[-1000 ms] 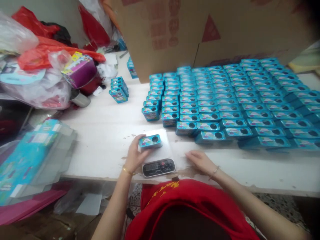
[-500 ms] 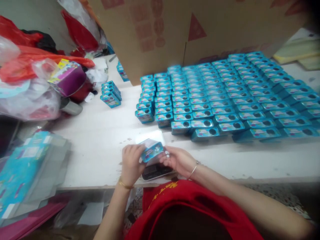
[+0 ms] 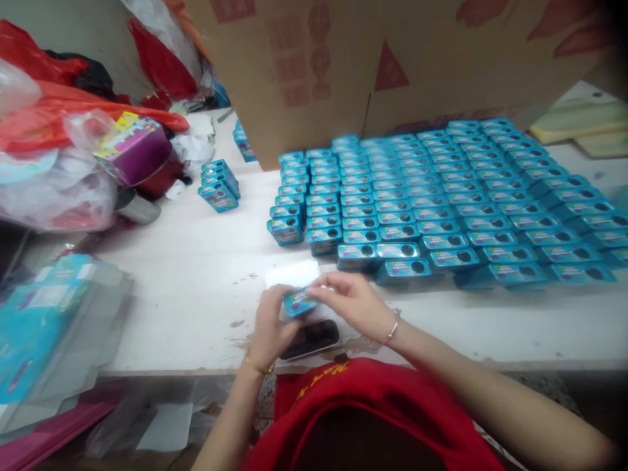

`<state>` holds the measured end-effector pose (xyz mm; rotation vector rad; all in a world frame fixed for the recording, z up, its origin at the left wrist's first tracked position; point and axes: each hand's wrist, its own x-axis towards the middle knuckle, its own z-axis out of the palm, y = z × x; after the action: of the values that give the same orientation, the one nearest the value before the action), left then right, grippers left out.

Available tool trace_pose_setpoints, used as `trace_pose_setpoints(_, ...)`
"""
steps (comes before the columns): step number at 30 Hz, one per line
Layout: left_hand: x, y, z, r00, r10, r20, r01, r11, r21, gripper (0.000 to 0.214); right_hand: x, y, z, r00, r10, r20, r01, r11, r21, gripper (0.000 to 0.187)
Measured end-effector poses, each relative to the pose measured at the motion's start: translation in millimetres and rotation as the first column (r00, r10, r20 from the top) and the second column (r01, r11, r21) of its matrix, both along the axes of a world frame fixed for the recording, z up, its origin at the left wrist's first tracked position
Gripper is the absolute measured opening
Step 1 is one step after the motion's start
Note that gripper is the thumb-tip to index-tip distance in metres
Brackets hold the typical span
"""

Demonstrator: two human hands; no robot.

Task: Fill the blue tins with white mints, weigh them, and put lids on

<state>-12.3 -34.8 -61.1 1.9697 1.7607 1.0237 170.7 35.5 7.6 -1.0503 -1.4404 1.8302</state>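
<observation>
A small blue box [image 3: 298, 302] is held just above a small digital scale [image 3: 308, 337] near the table's front edge. My left hand [image 3: 270, 322] is closed round the box's left end. My right hand [image 3: 349, 302] grips its top and right end with curled fingers. The scale's white platform [image 3: 292, 273] shows behind the hands. Rows of several identical blue boxes [image 3: 432, 203] cover the table to the right and behind.
A large cardboard carton [image 3: 392, 59] stands behind the rows. A short stack of blue boxes [image 3: 219, 186] sits at the left, near a purple box [image 3: 135, 147] and plastic bags [image 3: 49, 176]. Flattened clear packaging [image 3: 53, 320] lies off the white table's [image 3: 196, 255] left edge.
My left hand lifted the blue box off the scale's platform. My right hand came off the table and took hold of the box too. The view shifted slightly.
</observation>
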Motion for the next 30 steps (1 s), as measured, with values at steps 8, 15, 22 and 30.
trace_pose_setpoints(8,6,-6,-9.2,0.989,0.028,0.147,-0.018,0.997,-0.073,0.038,9,5,9.1,0.98,0.065,0.187,-0.094,0.984,0.149,0.05)
trace_pose_setpoints(15,-49,63,0.0,0.987,0.16,0.029,-0.162,0.982,0.094,0.04,22,-5,-25.5,0.999,0.041,0.024,-0.032,0.954,-0.298,0.05)
trace_pose_setpoints(22,-76,122,-24.3,0.982,0.019,-0.19,0.018,0.981,0.191,0.042,24,-25,-72.2,0.993,0.078,0.083,-0.04,0.919,-0.393,0.054)
trace_pose_setpoints(30,-176,187,-7.1,0.793,0.517,-0.322,-0.399,0.84,0.368,0.041,38,-26,-98.1,0.975,-0.035,0.217,0.126,0.899,-0.42,0.055)
